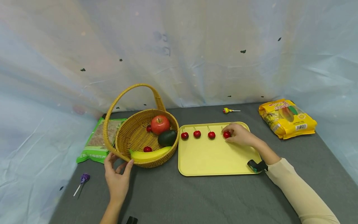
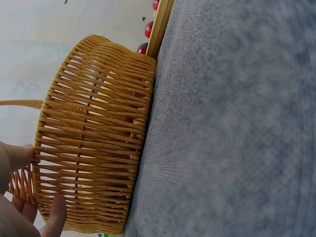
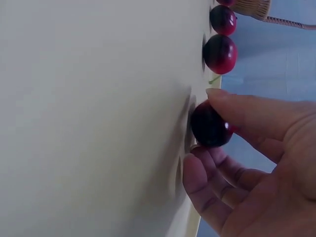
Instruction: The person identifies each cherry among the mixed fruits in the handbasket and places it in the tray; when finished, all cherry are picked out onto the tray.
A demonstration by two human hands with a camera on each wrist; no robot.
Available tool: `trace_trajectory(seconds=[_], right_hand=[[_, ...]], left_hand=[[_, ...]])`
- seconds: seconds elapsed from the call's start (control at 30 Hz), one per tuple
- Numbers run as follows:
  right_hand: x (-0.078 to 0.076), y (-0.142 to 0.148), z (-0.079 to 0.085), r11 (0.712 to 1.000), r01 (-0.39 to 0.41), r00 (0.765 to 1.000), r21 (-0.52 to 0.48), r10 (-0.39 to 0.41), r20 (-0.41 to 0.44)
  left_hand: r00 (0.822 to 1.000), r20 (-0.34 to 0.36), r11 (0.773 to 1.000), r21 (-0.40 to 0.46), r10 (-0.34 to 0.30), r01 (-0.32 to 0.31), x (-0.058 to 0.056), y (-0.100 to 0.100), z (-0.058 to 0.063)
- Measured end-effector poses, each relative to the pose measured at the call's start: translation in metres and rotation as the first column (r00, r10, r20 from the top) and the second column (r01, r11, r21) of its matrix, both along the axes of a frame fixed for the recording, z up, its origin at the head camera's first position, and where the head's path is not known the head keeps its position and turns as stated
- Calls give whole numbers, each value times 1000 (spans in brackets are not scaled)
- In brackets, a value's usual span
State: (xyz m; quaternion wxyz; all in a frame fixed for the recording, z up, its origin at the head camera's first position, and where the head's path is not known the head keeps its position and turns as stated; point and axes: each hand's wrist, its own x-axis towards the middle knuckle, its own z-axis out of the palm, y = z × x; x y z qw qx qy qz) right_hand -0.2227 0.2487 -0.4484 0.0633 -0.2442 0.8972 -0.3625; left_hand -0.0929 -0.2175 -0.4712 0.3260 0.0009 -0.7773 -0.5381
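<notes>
My right hand (image 1: 242,135) pinches a red cherry (image 3: 211,126) between thumb and fingers, low over the back right of the yellow tray (image 1: 212,158). Three more cherries with stems, one of them this cherry (image 1: 211,135), line up to its left along the tray's back. On the left, my left hand (image 1: 118,182) holds the near rim of a wicker basket (image 2: 94,143), close to the foot of its tall handle. Inside the basket lie an apple (image 1: 160,124), a dark green avocado (image 1: 167,138), a banana (image 1: 151,155) and two cherries, one being this cherry (image 1: 147,149).
A green-edged bag (image 1: 96,141) lies partly behind the basket. At the front left is a purple lollipop (image 1: 84,178); a yellow lollipop (image 1: 226,110) lies behind the tray. The yellow mango packet (image 1: 288,119) sits at the back right, before a pale hanging sheet (image 1: 195,56).
</notes>
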Motion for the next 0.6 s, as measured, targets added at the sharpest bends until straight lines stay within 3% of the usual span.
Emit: trace_trajectory(seconds=[0.43, 0.6], right_hand=[[-9, 4, -5, 999, 14, 999, -44, -11, 49], [-11, 5, 10, 1000, 8, 999, -21, -7, 42]], left_hand=[[1000, 1, 1000, -2, 1, -1, 0, 0, 0], [1000, -7, 1000, 3, -10, 10, 0, 0, 1]])
